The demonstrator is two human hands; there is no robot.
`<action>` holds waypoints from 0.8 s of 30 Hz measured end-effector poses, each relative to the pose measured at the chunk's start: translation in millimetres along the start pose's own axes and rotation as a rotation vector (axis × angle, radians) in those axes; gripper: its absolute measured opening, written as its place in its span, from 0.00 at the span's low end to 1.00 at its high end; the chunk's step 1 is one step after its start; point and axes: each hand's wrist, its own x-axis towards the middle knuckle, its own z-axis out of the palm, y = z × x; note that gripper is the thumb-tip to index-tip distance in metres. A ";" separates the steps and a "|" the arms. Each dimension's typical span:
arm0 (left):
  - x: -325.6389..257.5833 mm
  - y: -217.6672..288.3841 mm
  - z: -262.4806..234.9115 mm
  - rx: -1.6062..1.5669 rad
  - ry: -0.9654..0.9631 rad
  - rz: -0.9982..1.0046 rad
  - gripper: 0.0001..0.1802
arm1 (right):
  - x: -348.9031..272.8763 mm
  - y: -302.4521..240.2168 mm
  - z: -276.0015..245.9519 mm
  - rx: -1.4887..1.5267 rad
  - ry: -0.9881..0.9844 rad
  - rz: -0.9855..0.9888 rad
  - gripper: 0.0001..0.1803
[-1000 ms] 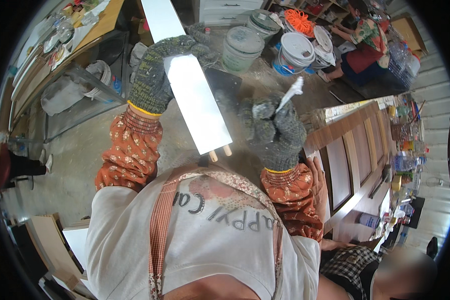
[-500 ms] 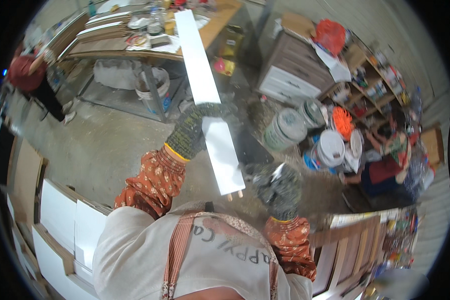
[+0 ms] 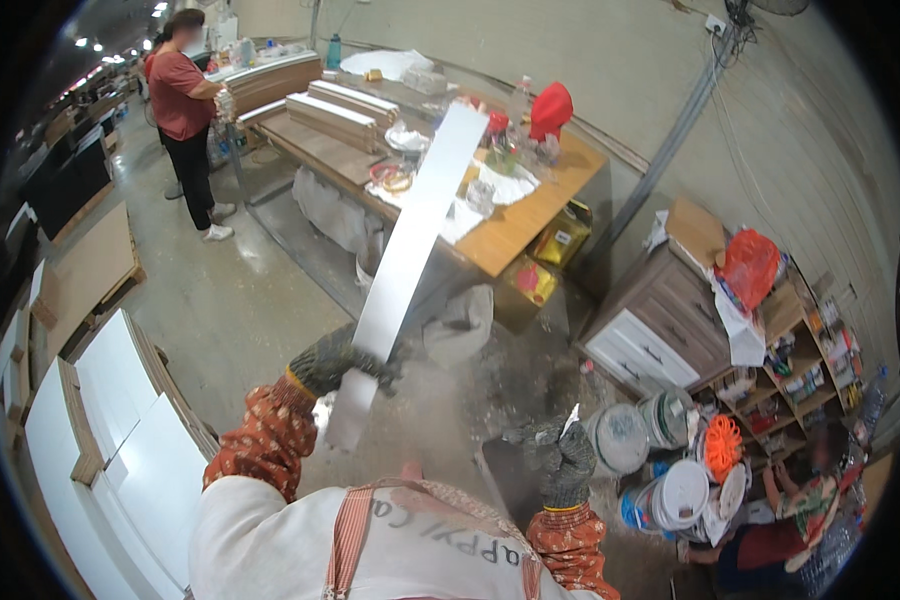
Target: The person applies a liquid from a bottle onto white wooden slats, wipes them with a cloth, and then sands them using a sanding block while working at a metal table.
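A long, narrow white board (image 3: 410, 250) rises from in front of my chest up toward the workbench. My left hand (image 3: 332, 362), in a grey knit glove, grips the board near its lower end. My right hand (image 3: 560, 458), also gloved, hangs lower to the right, clear of the board, and pinches a small white scrap (image 3: 573, 416) between its fingers. Orange patterned sleeves cover both forearms.
A wooden workbench (image 3: 530, 225) with clutter and a red bag stands ahead. Stacked white panels (image 3: 100, 400) lie at left. Buckets (image 3: 620, 438) and a drawer cabinet (image 3: 660, 325) stand at right. A person in a red shirt (image 3: 185, 100) works at the far bench; another sits lower right.
My view has swung from the floor up toward the workbench. The board, still in my left hand, now points up toward the bench. My right hand stays off it, lower right.
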 end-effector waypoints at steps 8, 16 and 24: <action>-14.2 4.2 -29.3 -0.020 0.167 -0.096 0.24 | 130.1 5.3 -1.3 -0.011 -0.265 0.198 0.10; -73.6 4.0 -47.6 0.102 0.751 0.078 0.17 | 217.5 62.7 26.0 0.052 -0.324 0.458 0.16; -84.5 2.4 -139.6 0.258 1.116 0.349 0.19 | 311.0 91.8 41.0 -1.080 -0.708 -0.312 0.12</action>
